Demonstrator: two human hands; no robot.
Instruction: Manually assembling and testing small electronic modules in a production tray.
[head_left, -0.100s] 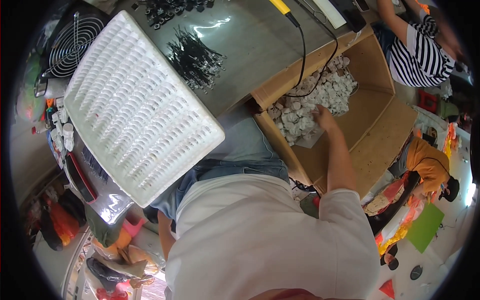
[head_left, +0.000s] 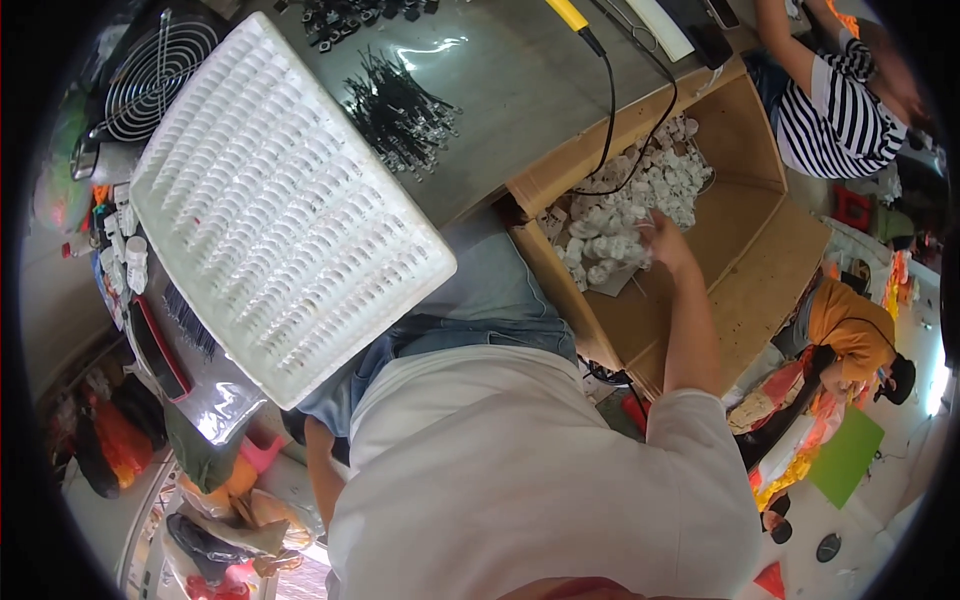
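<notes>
Head view: my right hand [head_left: 665, 240] closes on small white parts [head_left: 610, 225] in the cardboard box [head_left: 745, 290], probably light and stiff; left hand hidden.

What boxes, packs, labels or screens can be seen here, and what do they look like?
Cardboard box: right of the table, open, brown, holding small white parts that the right hand reaches into.
White tray: large, ribbed, rectangular, at left.
No screens or readable labels.
</notes>
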